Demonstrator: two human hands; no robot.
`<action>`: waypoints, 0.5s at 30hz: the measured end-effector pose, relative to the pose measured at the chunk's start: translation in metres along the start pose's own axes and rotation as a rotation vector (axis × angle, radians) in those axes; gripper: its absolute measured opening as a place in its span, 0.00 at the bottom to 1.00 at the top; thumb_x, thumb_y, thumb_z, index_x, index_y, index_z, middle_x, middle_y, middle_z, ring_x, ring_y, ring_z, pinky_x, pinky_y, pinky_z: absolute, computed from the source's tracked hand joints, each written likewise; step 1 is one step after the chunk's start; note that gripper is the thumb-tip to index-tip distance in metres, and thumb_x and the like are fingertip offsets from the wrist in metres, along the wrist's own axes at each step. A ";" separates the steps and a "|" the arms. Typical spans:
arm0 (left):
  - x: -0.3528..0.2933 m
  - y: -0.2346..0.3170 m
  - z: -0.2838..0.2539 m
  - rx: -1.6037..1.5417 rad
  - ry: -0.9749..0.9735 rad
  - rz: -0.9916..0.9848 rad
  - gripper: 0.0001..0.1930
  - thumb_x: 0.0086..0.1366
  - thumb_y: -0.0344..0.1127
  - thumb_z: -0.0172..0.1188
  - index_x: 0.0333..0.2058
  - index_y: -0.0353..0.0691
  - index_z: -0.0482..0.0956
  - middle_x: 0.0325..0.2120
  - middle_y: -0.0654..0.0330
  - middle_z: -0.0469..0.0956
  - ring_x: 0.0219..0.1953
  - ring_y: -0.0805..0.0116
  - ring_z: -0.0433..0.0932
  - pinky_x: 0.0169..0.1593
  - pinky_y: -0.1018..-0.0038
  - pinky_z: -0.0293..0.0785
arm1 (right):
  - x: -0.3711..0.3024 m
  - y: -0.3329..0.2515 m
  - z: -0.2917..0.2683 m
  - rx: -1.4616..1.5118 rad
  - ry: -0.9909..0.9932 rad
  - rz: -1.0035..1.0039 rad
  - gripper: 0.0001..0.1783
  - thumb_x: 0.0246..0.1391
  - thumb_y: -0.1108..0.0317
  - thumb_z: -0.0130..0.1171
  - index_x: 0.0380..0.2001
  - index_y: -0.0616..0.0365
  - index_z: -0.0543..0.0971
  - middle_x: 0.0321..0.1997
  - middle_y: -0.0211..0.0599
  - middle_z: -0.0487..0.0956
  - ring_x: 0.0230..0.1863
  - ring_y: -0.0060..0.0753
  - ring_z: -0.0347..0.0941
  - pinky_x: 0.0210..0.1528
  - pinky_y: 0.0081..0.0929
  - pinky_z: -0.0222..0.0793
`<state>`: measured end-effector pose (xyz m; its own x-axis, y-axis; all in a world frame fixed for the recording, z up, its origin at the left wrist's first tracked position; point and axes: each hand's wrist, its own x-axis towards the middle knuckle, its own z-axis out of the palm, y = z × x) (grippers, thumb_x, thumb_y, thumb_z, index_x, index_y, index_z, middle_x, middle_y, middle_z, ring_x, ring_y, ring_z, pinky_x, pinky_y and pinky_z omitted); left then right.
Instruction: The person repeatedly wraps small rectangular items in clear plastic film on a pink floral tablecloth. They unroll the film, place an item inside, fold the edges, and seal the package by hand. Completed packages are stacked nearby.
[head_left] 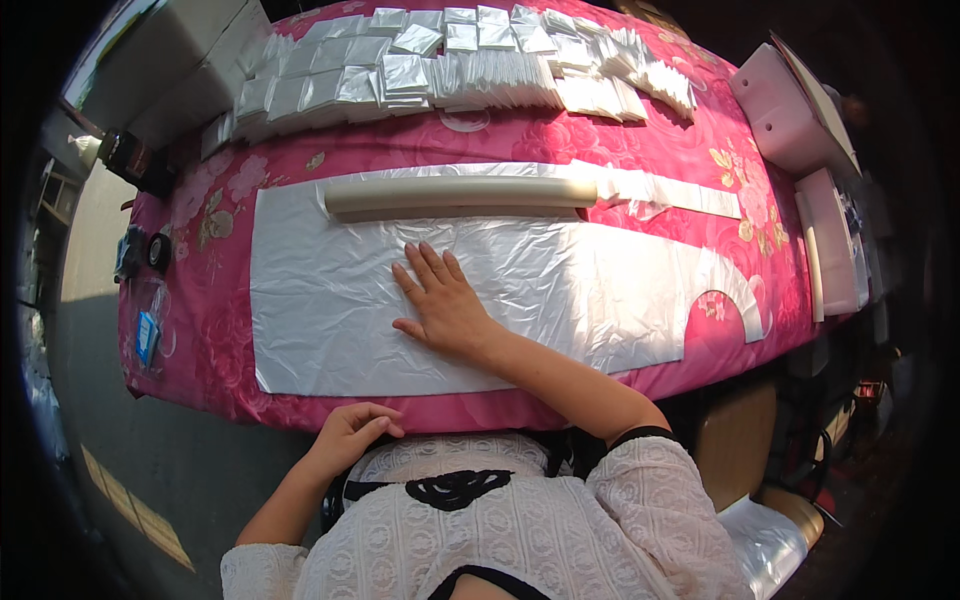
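A thin white plastic sheet, shaped like a disposable apron (330, 300), lies spread over the table, its curved cut-out and straps toward the right. My right hand (445, 305) rests flat on its middle, fingers spread. Across the sheet's far part lies a long cream-coloured tube (460, 195), beyond my fingertips and apart from them. My left hand (358, 432) hovers by the table's near edge, close to my lap. Its fingers are loosely bent, the thumb stands apart, and nothing shows in it.
The pink flowered tablecloth (215, 340) covers the table. Many folded white plastic packets (400, 70) stand in rows along the back. White boxes (790, 110) sit at the right, a large carton (165, 65) at the far left. A tape roll (158, 252) and a blue packet (147, 335) lie left.
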<state>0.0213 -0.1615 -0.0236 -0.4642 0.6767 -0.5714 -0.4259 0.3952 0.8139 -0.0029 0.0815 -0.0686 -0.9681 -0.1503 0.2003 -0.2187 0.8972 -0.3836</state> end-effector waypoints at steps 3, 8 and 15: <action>-0.033 -0.043 0.000 -0.221 0.085 -0.292 0.17 0.65 0.38 0.48 0.45 0.29 0.72 0.37 0.54 0.78 0.40 0.69 0.76 0.48 0.74 0.70 | -0.014 -0.052 0.021 0.160 0.001 0.047 0.41 0.50 0.44 0.50 0.60 0.61 0.57 0.66 0.56 0.46 0.69 0.52 0.37 0.67 0.46 0.30; -0.043 -0.091 0.002 -0.178 0.263 -0.090 0.16 0.61 0.38 0.55 0.41 0.30 0.74 0.38 0.54 0.77 0.36 0.69 0.77 0.42 0.76 0.72 | -0.049 -0.129 0.039 0.415 -0.247 -0.113 0.39 0.54 0.48 0.46 0.63 0.59 0.51 0.68 0.53 0.44 0.70 0.52 0.33 0.66 0.48 0.25; -0.032 0.019 0.009 0.649 0.311 -0.137 0.10 0.50 0.32 0.63 0.33 0.38 0.80 0.28 0.53 0.79 0.28 0.68 0.78 0.36 0.77 0.72 | -0.029 -0.070 -0.015 0.392 -0.262 -0.466 0.09 0.50 0.63 0.53 0.28 0.58 0.75 0.55 0.45 0.66 0.65 0.48 0.49 0.64 0.52 0.39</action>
<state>0.0353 -0.1698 0.0107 -0.6800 0.4253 -0.5972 0.0054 0.8174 0.5760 0.0422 0.0297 -0.0340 -0.7481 -0.6267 0.2181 -0.6025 0.5039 -0.6190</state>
